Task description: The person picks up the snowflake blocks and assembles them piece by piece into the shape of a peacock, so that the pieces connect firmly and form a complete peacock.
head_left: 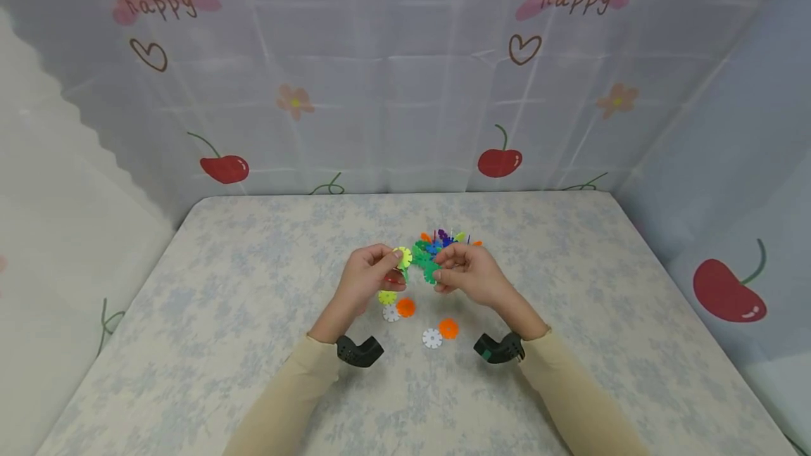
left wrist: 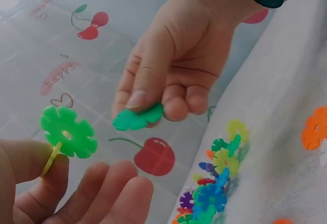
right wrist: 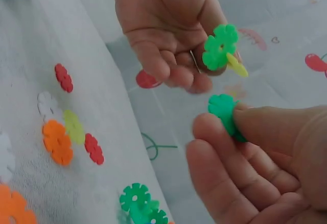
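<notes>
My left hand (head_left: 366,273) pinches a yellow notched flower disc (head_left: 405,256) between thumb and forefinger. A light green disc (left wrist: 69,132) is slotted onto the yellow one at an angle; the left hand's other fingers are spread loosely. Across from it, my right hand (head_left: 472,274) pinches a darker green flower disc (right wrist: 222,110) between thumb and fingers. The two hands face each other over the table, with a small gap between the held pieces. Beyond them lies a many-coloured cluster of joined discs (left wrist: 212,196), partly hidden behind the right hand in the head view.
Loose discs lie on the patterned tablecloth (head_left: 253,371) below the hands: orange (head_left: 448,328), white (head_left: 432,338), another orange one (head_left: 406,307), yellow (head_left: 387,298) and red (right wrist: 64,77). A printed curtain (head_left: 393,125) rises at the table's far edge.
</notes>
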Demonstrator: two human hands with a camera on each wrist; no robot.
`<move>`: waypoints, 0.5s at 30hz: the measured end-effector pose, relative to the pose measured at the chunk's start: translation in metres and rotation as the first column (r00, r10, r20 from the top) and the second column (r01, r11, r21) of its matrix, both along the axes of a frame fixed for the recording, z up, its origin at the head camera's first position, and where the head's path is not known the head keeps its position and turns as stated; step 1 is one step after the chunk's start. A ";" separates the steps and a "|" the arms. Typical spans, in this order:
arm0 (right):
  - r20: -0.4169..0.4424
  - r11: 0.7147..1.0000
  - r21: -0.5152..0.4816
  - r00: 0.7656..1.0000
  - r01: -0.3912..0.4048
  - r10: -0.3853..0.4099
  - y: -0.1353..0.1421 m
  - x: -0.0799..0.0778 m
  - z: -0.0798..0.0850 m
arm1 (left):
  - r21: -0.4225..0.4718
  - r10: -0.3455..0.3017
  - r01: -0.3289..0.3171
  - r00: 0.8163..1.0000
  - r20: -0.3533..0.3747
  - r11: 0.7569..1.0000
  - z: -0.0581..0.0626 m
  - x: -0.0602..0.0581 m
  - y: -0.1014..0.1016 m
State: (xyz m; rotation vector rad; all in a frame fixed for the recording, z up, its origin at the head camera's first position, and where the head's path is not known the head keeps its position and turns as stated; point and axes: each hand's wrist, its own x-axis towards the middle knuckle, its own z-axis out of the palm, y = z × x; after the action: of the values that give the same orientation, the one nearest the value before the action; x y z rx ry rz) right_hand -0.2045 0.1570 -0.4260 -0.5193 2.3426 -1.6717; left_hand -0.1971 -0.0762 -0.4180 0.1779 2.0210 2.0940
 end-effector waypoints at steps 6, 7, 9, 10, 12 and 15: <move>-0.166 0.989 -0.113 0.980 0.093 -0.111 -0.010 0.013 0.009 | -0.002 -0.133 0.133 0.991 0.032 0.991 0.004 0.004 0.002; -0.193 0.988 -0.120 0.974 0.099 -0.121 -0.011 0.015 0.010 | 0.001 -0.150 0.150 0.988 0.030 0.989 0.005 0.005 0.003; -0.243 0.986 -0.126 0.961 0.105 -0.134 -0.013 0.017 0.012 | 0.002 -0.172 0.172 0.985 0.022 0.985 0.006 0.006 0.003; -0.267 0.987 -0.125 0.954 0.103 -0.134 -0.013 0.018 0.012 | 0.004 -0.178 0.178 0.984 0.016 0.984 0.007 0.007 0.003; -0.309 0.988 -0.122 0.943 0.094 -0.127 -0.014 0.020 0.013 | 0.004 -0.188 0.188 0.982 0.006 0.982 0.006 0.007 0.003; -0.374 0.990 -0.122 0.920 0.075 -0.116 -0.014 0.021 0.013 | -0.008 -0.201 0.201 0.980 -0.007 0.980 0.006 0.007 0.002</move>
State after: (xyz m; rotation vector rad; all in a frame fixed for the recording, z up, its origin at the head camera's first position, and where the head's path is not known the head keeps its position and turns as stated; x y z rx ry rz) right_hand -0.1839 0.1426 -0.4131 -0.8297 2.5893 -1.8911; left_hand -0.1899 -0.0743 -0.4119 0.3737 1.9254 1.9649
